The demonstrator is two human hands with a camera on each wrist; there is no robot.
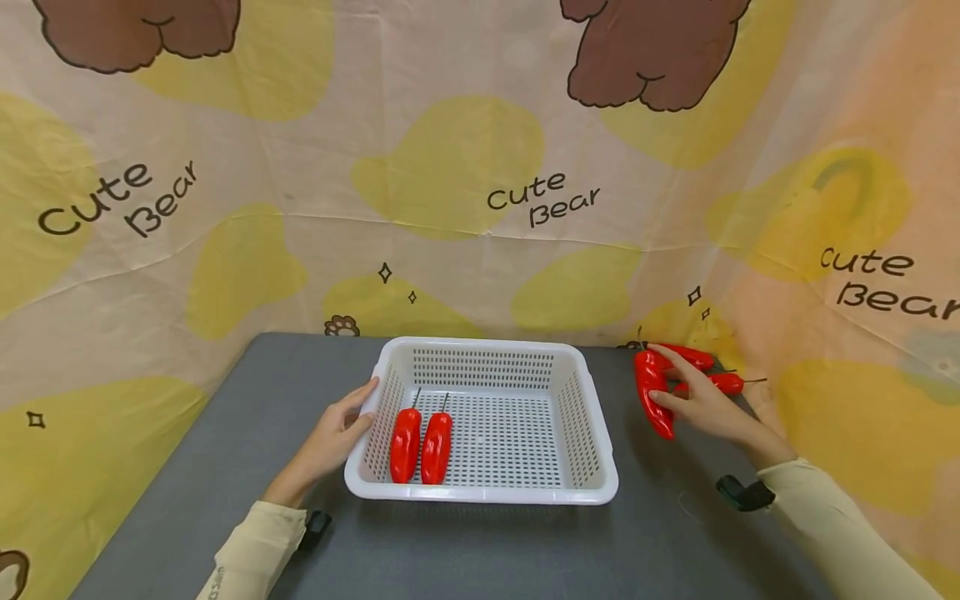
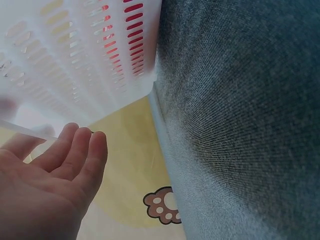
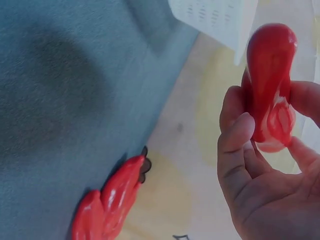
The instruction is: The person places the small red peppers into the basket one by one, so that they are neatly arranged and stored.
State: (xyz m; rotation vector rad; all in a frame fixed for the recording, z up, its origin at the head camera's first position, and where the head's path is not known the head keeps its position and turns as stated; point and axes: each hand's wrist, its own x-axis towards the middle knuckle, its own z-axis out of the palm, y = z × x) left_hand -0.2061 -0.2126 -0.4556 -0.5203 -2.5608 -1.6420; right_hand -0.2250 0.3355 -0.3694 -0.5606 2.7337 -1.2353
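A white perforated plastic basket [image 1: 480,495] stands on the dark grey table, with two red peppers [image 1: 406,446] lying side by side in its left part, stems toward the back. At the basket's left rim, my left hand [image 1: 333,435] grips the edge; its fingertips [image 2: 98,142] show at the wall in the left wrist view. To the right of the basket, my right hand [image 1: 705,404] holds a glossy red pepper [image 3: 272,75] between thumb and fingers, raised above the table. Beyond that hand lie more red peppers [image 3: 117,195] on the table, partly hidden by the hand in the head view.
The grey table [image 1: 480,550] meets a printed cloth backdrop [image 1: 450,275] at the back. More of that cloth hangs close along the right side, next to the loose peppers. Dark devices [image 1: 745,493] are strapped at both wrists.
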